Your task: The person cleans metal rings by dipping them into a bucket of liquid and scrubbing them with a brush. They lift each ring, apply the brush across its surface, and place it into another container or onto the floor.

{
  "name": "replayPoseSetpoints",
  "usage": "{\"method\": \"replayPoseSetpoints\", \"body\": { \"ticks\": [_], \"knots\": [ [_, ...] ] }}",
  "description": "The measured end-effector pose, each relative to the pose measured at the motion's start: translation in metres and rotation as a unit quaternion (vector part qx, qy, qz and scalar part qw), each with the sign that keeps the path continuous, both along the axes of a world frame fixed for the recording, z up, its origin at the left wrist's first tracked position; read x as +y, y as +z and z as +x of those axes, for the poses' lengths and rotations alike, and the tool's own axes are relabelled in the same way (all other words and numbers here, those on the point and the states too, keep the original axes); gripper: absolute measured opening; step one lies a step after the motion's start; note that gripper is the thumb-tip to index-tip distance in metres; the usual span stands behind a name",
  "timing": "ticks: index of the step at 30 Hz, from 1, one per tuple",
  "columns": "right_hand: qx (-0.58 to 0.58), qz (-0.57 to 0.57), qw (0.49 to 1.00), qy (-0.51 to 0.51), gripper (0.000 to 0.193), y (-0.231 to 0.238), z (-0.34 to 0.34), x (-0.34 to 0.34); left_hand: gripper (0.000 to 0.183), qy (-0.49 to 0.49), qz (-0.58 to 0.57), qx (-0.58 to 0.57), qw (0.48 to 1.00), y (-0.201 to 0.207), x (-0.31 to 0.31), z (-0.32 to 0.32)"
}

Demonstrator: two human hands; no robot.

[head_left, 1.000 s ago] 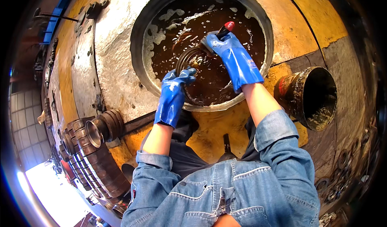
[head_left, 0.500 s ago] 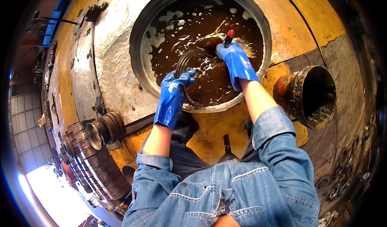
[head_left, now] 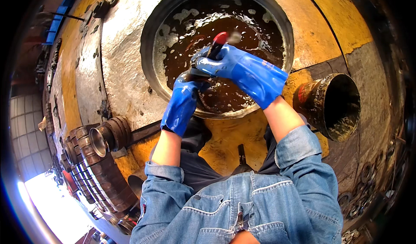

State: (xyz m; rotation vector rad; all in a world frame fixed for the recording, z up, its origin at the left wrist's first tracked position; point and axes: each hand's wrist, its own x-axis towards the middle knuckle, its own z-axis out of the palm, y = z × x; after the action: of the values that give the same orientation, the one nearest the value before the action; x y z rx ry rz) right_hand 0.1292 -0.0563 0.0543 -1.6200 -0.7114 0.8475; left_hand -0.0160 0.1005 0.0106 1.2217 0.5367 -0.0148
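Observation:
Both my hands wear blue rubber gloves and meet above a round black tub (head_left: 148,55) of brown, foamy liquid. My left hand (head_left: 184,90) is closed on a dark metal ring (head_left: 203,104), mostly covered by the gloves. Closed round a brush, my right hand (head_left: 219,64) presses up against the left one at the ring. The black handle of the brush (head_left: 214,50) sticks up past my thumb and ends in a red tip. Its bristles are hidden behind the gloves.
To the right a dirty metal bucket (head_left: 327,107) lies on its side. Stacks of metal rings (head_left: 110,138) stand at the left. More rings (head_left: 368,174) lie on the floor at the lower right. Worn steel and yellow plates (head_left: 125,49) surround the tub.
My right hand has moved left with the brush, from the tub's right part to the ring. The bristles, visible before, are now hidden. My left hand stays nearly in place.

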Motion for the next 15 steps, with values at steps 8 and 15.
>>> {"method": "replayPoseSetpoints", "body": {
  "ticks": [8,15],
  "knots": [
    [0.011,-0.283,0.929,-0.237,0.046,-0.062,0.045,-0.021,0.04,-0.045,0.009,0.052,0.998,0.014,-0.005,0.005],
    [0.053,-0.244,0.904,-0.347,0.039,-0.026,0.043,-0.058,0.049,-0.123,-0.165,0.003,0.979,0.02,-0.017,0.017]
  ]
}}
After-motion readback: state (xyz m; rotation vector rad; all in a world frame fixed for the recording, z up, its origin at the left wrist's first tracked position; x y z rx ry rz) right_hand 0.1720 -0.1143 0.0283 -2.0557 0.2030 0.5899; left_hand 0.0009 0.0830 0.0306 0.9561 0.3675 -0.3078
